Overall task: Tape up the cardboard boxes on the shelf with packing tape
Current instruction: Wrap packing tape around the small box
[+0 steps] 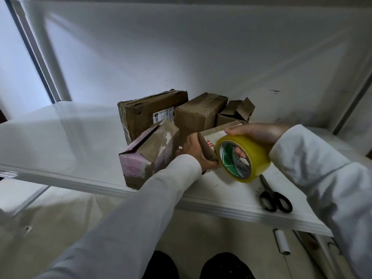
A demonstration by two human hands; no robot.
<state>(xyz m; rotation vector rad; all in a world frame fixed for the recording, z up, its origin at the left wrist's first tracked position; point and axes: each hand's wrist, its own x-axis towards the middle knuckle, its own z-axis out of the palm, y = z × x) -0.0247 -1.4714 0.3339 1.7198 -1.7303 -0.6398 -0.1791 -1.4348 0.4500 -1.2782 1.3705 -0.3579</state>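
A small cardboard box [216,132] lies on the white shelf [80,150] near its front edge. My left hand [194,151] grips the box's near end. My right hand [259,131] holds a roll of yellowish packing tape [244,158] against the box's right side, with a finger through the green core. A torn pink and brown box [149,156] stands to the left. Behind are three more cardboard boxes: a long one [149,111], a middle one [198,115] and a small one with open flaps [235,111].
Black-handled scissors [274,198] lie on the shelf at the right, close to the front edge. Below the shelf a white tube [281,241] lies on the floor. The white back wall [201,57] is close behind the boxes.
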